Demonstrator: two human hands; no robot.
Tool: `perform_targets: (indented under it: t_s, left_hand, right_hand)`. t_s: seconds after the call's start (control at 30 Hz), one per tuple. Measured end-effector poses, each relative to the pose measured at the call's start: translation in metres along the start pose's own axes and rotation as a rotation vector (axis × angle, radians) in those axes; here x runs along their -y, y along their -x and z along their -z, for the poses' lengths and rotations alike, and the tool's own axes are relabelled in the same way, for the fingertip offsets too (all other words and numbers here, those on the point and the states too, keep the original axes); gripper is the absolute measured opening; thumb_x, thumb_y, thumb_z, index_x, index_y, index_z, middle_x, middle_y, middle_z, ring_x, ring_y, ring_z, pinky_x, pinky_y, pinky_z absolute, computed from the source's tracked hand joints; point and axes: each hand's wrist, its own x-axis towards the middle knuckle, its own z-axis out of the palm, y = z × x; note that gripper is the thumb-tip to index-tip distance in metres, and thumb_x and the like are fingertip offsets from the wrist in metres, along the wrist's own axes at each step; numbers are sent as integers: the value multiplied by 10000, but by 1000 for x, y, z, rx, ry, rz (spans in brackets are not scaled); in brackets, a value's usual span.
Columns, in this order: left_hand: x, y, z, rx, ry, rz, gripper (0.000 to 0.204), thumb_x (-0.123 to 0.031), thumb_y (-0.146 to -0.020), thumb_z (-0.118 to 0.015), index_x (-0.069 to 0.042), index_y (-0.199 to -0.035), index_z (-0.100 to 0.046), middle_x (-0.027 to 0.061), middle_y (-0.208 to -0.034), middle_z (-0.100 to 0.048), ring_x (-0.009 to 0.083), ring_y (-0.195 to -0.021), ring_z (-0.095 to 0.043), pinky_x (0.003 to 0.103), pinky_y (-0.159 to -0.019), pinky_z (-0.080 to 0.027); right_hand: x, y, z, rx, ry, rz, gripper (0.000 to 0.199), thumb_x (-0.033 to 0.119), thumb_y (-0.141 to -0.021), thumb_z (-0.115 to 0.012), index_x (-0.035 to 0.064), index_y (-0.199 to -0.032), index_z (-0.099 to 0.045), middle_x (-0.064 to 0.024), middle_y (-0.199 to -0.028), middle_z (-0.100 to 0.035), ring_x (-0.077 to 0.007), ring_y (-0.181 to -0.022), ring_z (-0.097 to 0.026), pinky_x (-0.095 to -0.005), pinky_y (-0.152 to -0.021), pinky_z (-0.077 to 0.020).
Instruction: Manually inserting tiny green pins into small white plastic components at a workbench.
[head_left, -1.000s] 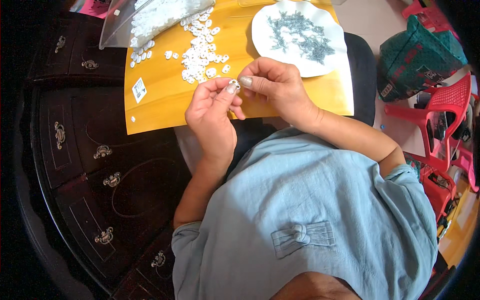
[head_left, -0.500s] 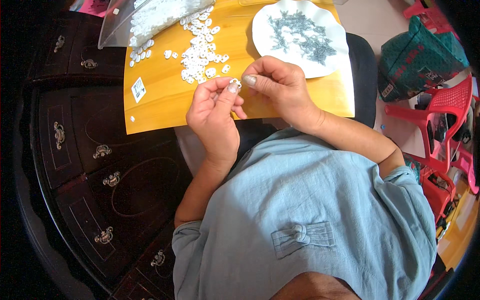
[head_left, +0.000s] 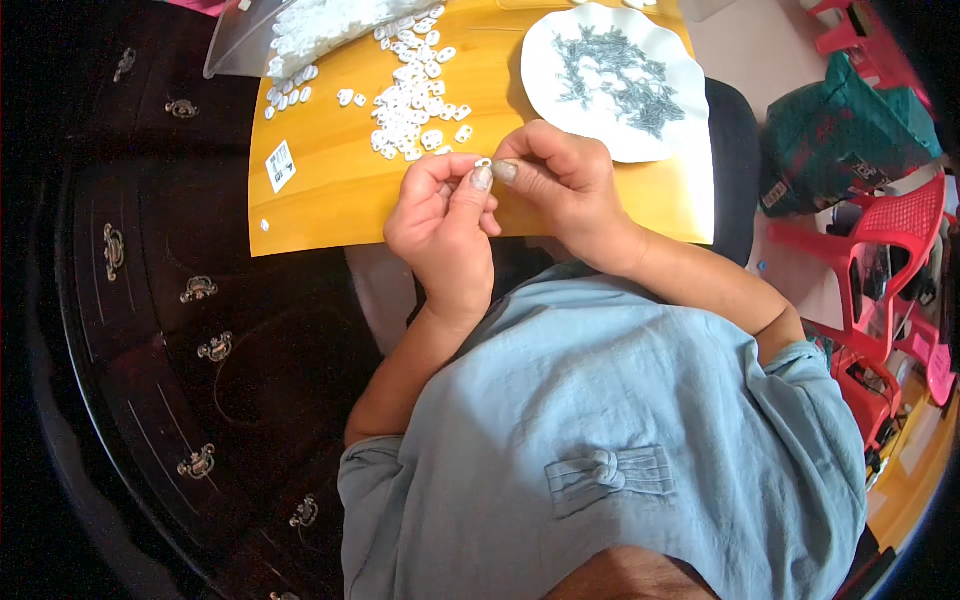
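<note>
My left hand (head_left: 446, 222) is closed, with thumb and forefinger pinching a small white oval plastic piece with a hole (head_left: 484, 163). Right beside it, the thumb and forefinger of my right hand (head_left: 572, 190) are pressed together at the piece's edge. Whatever they hold is hidden or too small to make out. Both hands are over the near part of a yellow wood-grain tabletop (head_left: 335, 205). Beyond my left hand spreads a pile of similar white pieces (head_left: 402, 118). Past my right hand, a white scalloped plate (head_left: 538, 80) carries many small grey slender metal-looking parts (head_left: 655, 110).
At the far left, a clear bin (head_left: 232, 48) lies tilted with more white pieces. A printed label (head_left: 280, 167) is on the tabletop. Dark drawers (head_left: 160, 370) stand on the left. On the right are a green bag (head_left: 835, 140) and a red plastic chair (head_left: 890, 230).
Both hands have shifted slightly right within the view, still close together. The white piece now shows less between the left fingertips. The table scene has shifted slightly in the view.
</note>
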Motion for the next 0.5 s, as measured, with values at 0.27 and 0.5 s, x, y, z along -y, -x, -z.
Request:
perform_targets:
  t_s: [0.27,0.5]
  left_hand:
    - [-5,-7,13,48,-22,180,78,-29,-915,-621,35,-957,-611,50,-807,-617,77,-614,-547,198,-480,-441]
    - [-7,-10,26,152,95,326,120,-49,-930,-590,45,-1004,-604,95,-828,-639,126,-635,-580,241,-507,-474]
  right_hand:
    - [0,-6,4,43,97,80,90,77,-926,-622,-9,-908,-605,-36,-778,-613,-100,-719,-539,-240,-658,-453]
    - [2,-7,1,72,158,107,80,65,-918,-625,-1,-893,-587,-59,-775,-615,-126,-712,-556,-255,-658,-464]
